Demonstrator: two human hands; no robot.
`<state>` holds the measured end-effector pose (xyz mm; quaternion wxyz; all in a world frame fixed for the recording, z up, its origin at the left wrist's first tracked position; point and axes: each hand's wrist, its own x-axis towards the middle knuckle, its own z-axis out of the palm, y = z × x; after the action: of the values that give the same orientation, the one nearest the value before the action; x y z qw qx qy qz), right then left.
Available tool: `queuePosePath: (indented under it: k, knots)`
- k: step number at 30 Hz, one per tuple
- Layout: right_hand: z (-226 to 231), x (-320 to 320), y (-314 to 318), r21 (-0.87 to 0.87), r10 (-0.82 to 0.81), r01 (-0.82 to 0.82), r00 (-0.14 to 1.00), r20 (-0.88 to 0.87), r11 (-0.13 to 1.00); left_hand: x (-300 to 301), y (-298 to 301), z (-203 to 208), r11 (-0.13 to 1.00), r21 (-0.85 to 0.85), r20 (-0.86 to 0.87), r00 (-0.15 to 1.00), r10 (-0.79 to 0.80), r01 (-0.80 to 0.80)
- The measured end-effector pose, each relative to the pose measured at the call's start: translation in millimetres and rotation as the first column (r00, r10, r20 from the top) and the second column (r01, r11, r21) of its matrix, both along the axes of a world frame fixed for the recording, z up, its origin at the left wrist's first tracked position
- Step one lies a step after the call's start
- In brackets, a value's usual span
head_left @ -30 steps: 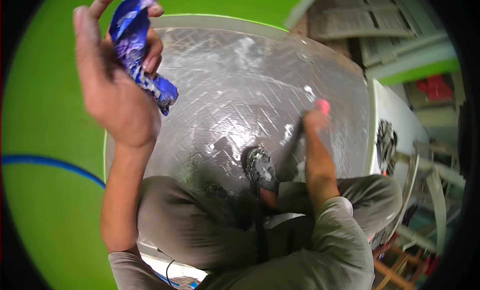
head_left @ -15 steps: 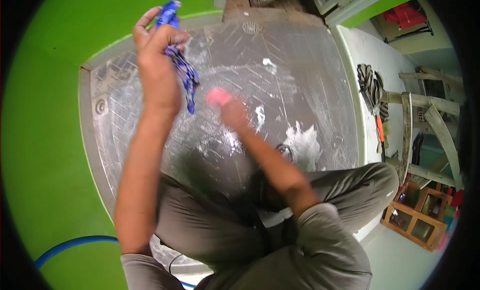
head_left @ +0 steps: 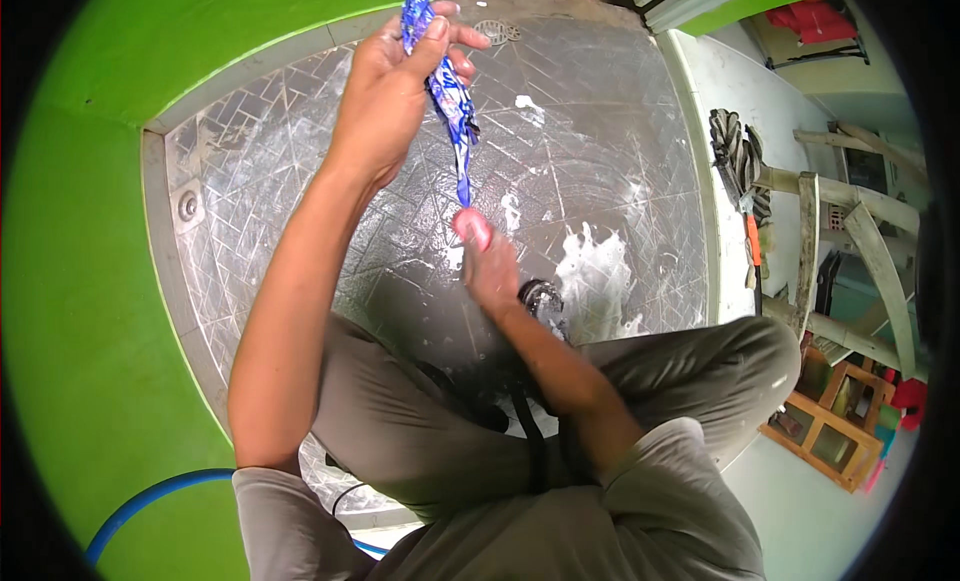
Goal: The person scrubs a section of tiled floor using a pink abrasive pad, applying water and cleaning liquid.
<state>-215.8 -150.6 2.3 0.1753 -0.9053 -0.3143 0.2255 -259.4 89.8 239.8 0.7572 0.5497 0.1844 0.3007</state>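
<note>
My left hand [head_left: 385, 111] pinches a crumpled blue and white plastic packet [head_left: 453, 106] between thumb and fingers, some fingertips stretched out to the right. The packet hangs down in a twisted strip, its lower tip just above my right hand [head_left: 492, 276]. That hand is closed on a rounded pink object [head_left: 472, 229], smeared by motion and mostly covered, so its kind is unclear. Beneath both hands is a wet grey tiled floor [head_left: 590, 111] with soapy film. A thick patch of white foam [head_left: 597, 276] lies to the right of my right hand.
Green walls [head_left: 80, 281] border the left side. Round drains sit at the far edge [head_left: 495, 31] and the left edge [head_left: 188, 207]. My foot [head_left: 543, 299] is beside the foam. At right are a white ledge with a striped cloth [head_left: 738, 156], a wooden frame and a blue hose [head_left: 150, 501] at lower left.
My left hand has moved right with the packet, which now hangs straighter. My right hand has shifted slightly right and nearer, with the pink object still in it.
</note>
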Motion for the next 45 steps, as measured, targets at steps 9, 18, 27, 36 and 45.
queuePosePath:
  k: [9,18,27,36,45]
  knots:
    - [-20.6,138.6,8.8,-0.048,-0.043,0.068,0.913,0.406,0.997,-29.2,1.2,18.5,0.994,0.084,-0.148,0.986,0.083,-0.071]
    - [-25.7,174.1,-5.2,0.069,0.038,-0.09,0.837,0.546,0.994,-25.1,4.4,16.7,0.996,0.014,-0.051,0.995,0.085,-0.085]
    - [-50.2,77.1,-14.6,-0.084,0.556,-0.592,0.686,0.469,0.802,-28.7,2.9,22.5,0.993,0.033,-0.098,0.989,0.113,-0.111]
    - [-46.0,80.9,26.8,0.026,0.2,-0.224,0.911,0.36,0.974,-51.3,12.1,28.1,0.977,0.14,-0.155,0.97,0.185,-0.164]
    - [-40.4,282.3,106.2,-0.026,0.058,-0.053,0.814,0.577,0.998,-38.6,11.3,11.5,0.981,0.145,-0.226,0.961,0.158,-0.127]
